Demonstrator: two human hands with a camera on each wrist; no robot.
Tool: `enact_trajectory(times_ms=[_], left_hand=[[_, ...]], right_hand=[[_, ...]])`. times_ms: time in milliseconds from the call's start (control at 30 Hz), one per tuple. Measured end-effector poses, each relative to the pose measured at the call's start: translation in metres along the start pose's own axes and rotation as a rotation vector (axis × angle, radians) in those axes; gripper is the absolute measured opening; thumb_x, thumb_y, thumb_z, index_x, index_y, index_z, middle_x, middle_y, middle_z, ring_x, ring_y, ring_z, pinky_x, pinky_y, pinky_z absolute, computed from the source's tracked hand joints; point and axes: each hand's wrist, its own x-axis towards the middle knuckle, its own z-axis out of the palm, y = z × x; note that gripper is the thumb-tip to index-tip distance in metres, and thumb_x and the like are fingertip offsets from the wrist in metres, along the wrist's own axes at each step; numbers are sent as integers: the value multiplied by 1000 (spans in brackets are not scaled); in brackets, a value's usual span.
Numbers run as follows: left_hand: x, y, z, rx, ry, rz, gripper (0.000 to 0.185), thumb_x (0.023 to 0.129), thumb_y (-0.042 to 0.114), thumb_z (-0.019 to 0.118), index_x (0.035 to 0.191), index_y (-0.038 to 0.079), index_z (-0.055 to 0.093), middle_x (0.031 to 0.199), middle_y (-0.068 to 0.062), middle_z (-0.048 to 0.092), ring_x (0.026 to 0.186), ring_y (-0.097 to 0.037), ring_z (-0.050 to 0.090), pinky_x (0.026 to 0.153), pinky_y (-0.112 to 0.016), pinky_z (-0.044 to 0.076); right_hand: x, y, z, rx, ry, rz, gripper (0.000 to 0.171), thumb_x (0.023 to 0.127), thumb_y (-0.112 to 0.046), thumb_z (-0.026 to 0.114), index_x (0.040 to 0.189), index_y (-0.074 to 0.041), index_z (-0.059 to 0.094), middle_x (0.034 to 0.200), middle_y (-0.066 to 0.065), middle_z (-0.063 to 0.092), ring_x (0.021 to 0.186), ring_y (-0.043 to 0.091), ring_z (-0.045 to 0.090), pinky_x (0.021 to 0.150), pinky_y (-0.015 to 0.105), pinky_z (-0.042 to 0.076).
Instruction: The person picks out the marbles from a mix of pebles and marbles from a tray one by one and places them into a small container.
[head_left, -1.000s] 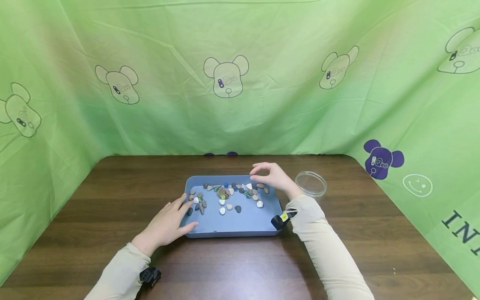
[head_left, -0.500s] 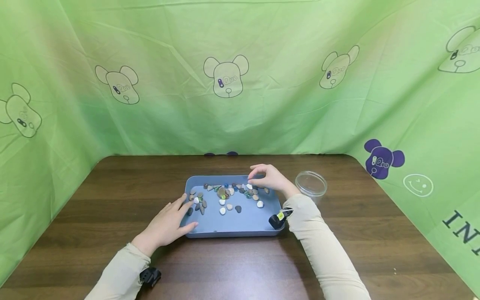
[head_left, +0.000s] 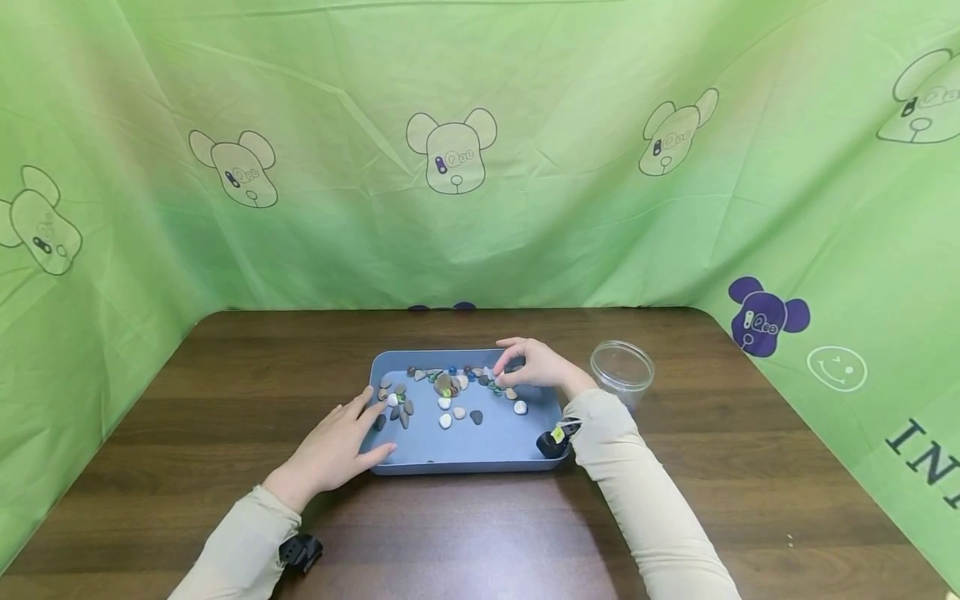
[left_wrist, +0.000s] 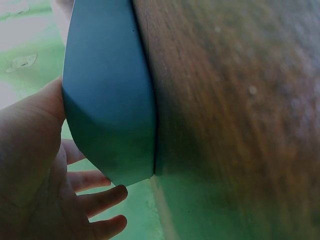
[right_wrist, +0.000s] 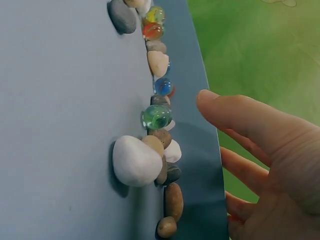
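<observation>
Marbles [right_wrist: 156, 116] and pebbles [right_wrist: 135, 161] crowd far edge of blue tray [head_left: 480, 446], mid-bench. Your right hand [head_left: 534, 367] hovers over them, fingers loosely parted, gripping nothing. Left hand [head_left: 333, 450] flat, steadying tray's near-left corner. Risk: round glass marble could roll from pinch, scatter neighbours.

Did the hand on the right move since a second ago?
Yes. The right hand came down and toward the person, lower over the stones at the blue tray's far rim.
</observation>
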Motion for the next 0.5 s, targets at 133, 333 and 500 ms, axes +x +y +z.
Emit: enact_trajectory(times_ms=[133,333,500], left_hand=[[0,1,-1,-4,-2,-3,62,90,41,57,136,1,46,147,-26,33,131,-39,41,109,-55,32],[-1,1,-1,-11,-1,1,62,89,41,57,136,2,46,147,-26,33,131,-39,41,109,-55,32],[-1,2,-2,-18,-5,-1,62,89,41,58,136,2,46,147,-26,33,131,-40,41,109,-55,31]], right_hand=[[1,1,2,-38,-1,-31,11,77,-15,73,84,-7,71,142,23,43,134,41,36,110,58,27],[2,1,4,-48,-7,-55,10,75,-12,73,82,-5,71,142,26,41,135,41,34,106,51,38],[2,-1,6,-109,-1,-56,8,73,-13,74,80,-8,72,142,25,41,132,41,39,109,52,33]])
